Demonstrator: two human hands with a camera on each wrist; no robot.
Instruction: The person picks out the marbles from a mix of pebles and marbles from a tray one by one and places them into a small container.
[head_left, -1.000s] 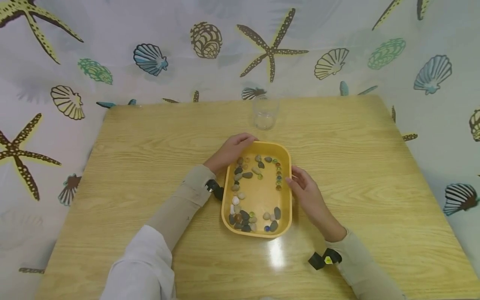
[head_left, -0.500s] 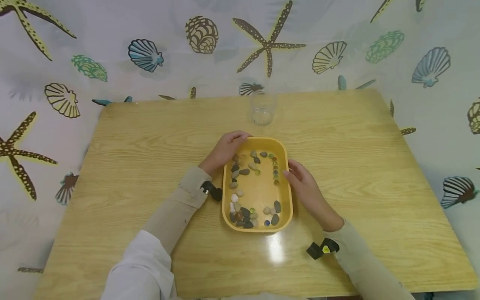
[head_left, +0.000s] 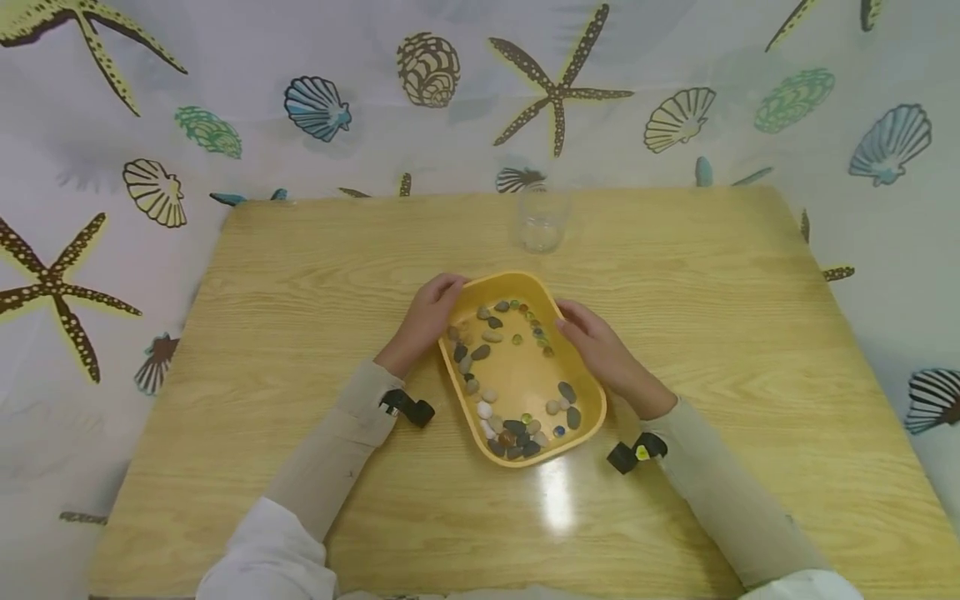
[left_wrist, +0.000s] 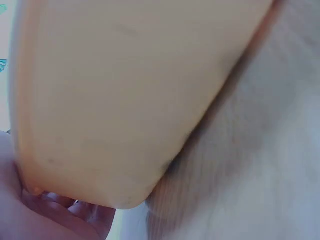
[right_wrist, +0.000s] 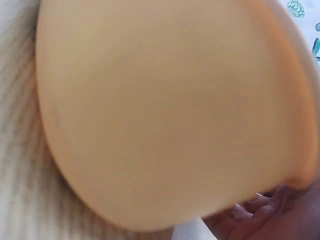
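Observation:
A yellow plastic tray (head_left: 525, 371) sits turned at an angle on the table in the head view. Inside it lie several grey and tan pebbles (head_left: 515, 428), a white pebble (head_left: 484, 410) and a blue marble (head_left: 559, 432). A curved row of small glass marbles (head_left: 538, 332) follows the tray's right side. My left hand (head_left: 422, 323) grips the far left corner, with fingers hooked past the rim in the left wrist view. On the right side, my right hand (head_left: 606, 354) holds the rim with thumb on top; its curled fingers (right_wrist: 250, 212) show below the rim in the right wrist view.
A clear glass jar (head_left: 540, 235) stands behind the tray near the back of the wooden table (head_left: 315, 275). Cloth (head_left: 465, 125) printed with shells and starfish hangs around the back and sides. Black wrist cameras (head_left: 408, 408) are strapped over both sleeves.
Both hands have turned the tray counterclockwise, so its far end now points left. The left hand moved left and nearer; the right moved slightly farther away. Some pebbles and marbles shifted within the tray.

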